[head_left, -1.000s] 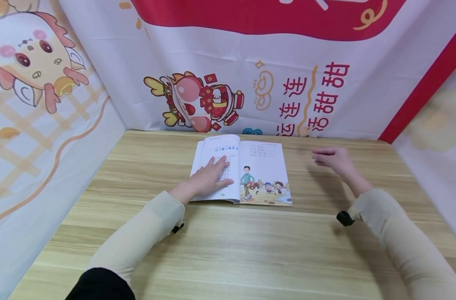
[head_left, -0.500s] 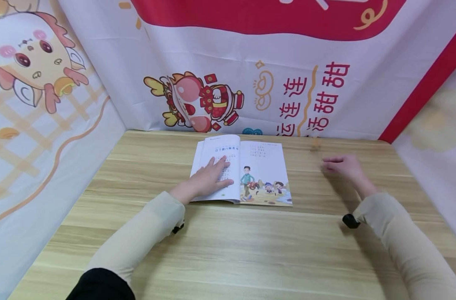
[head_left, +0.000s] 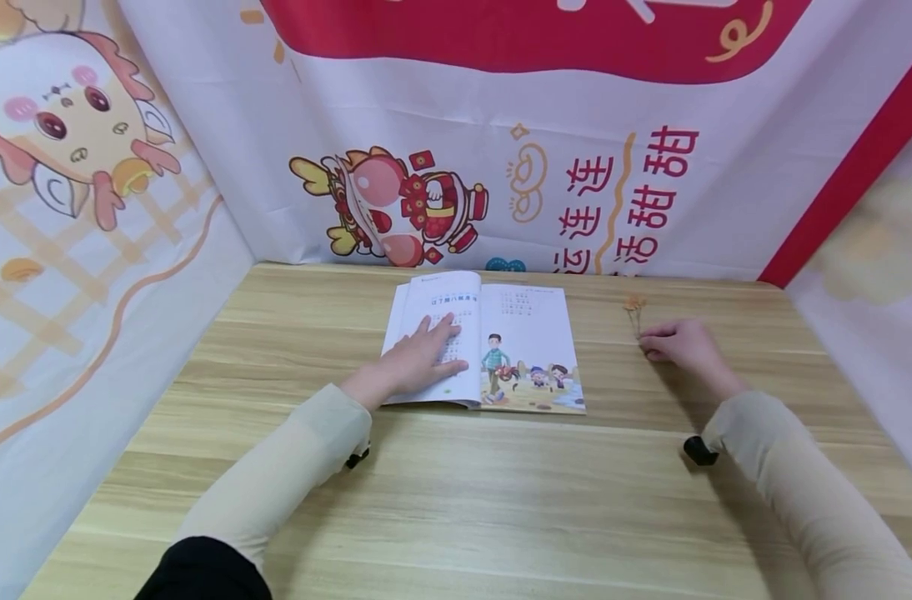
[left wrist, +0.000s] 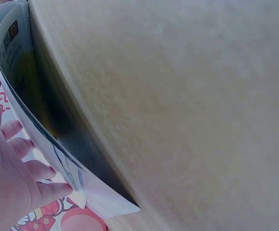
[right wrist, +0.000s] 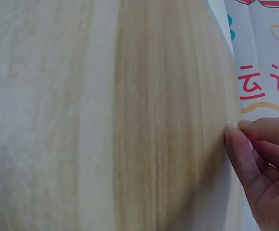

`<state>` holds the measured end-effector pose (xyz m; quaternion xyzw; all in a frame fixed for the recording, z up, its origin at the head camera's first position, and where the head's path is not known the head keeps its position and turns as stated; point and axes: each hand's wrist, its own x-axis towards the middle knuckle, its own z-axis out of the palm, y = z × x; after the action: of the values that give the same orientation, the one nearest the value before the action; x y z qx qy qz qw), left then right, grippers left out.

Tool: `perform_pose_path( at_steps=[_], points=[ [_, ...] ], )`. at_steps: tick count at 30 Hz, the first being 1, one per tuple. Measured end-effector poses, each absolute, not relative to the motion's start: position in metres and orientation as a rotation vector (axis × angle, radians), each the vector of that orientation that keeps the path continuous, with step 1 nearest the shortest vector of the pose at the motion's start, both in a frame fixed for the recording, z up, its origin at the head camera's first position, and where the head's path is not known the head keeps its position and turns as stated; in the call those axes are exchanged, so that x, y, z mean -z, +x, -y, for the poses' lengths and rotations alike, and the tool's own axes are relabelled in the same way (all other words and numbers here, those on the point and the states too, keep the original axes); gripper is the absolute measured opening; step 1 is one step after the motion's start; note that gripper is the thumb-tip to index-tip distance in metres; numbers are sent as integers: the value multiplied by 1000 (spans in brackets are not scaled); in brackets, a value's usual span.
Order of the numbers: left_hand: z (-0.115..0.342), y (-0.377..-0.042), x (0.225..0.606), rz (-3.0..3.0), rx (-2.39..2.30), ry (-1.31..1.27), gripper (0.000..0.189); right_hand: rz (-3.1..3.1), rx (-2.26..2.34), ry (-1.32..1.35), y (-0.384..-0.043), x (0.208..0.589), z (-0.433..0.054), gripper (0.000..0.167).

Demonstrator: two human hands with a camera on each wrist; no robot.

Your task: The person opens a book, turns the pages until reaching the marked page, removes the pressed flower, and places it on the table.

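An open picture book [head_left: 527, 342] lies at the far middle of the table, its right page showing a drawn figure with a rooster. My left hand [head_left: 418, 357] rests with spread fingers on the left page; in the left wrist view the hand [left wrist: 14, 178] lies along the lifted pages [left wrist: 38, 134]. To the right of the book, my right hand [head_left: 684, 346] pinches the thin stems of a small dried orange flower sprig [head_left: 633, 307] between thumb and forefinger. The blossoms point toward the back wall. In the right wrist view only stem ends show at the fingertips [right wrist: 243, 126].
The wood-grain table [head_left: 456, 500] meets a printed cloth backdrop [head_left: 426, 100] behind the book. Another printed cloth [head_left: 88, 250] rises on the left side, and a pale one [head_left: 884, 250] on the right.
The flower sprig has come into clear view at the right hand's fingertips. That hand has shifted slightly right and nearer to me. The left hand and book have stayed put.
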<state>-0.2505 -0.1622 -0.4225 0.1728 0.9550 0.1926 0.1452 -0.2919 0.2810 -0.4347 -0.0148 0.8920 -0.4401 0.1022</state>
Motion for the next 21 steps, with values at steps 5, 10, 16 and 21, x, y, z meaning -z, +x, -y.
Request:
perform_pose_path(
  at_steps=[5, 10, 16, 21],
  points=[
    [161, -249, 421, -2746, -561, 496, 82, -2638, 1257, -24, -292, 434, -281, 36],
    [161, -249, 419, -2750, -549, 501, 81, -2650, 1218, -37, -292, 431, -280, 38],
    [161, -251, 417, -2751, -519, 533, 79, -2642, 1194, -61, -291, 427, -277, 37],
    [161, -251, 416, -2760, -503, 577, 77, -2618, 1217, -69, -291, 426, -273, 37]
  ],
)
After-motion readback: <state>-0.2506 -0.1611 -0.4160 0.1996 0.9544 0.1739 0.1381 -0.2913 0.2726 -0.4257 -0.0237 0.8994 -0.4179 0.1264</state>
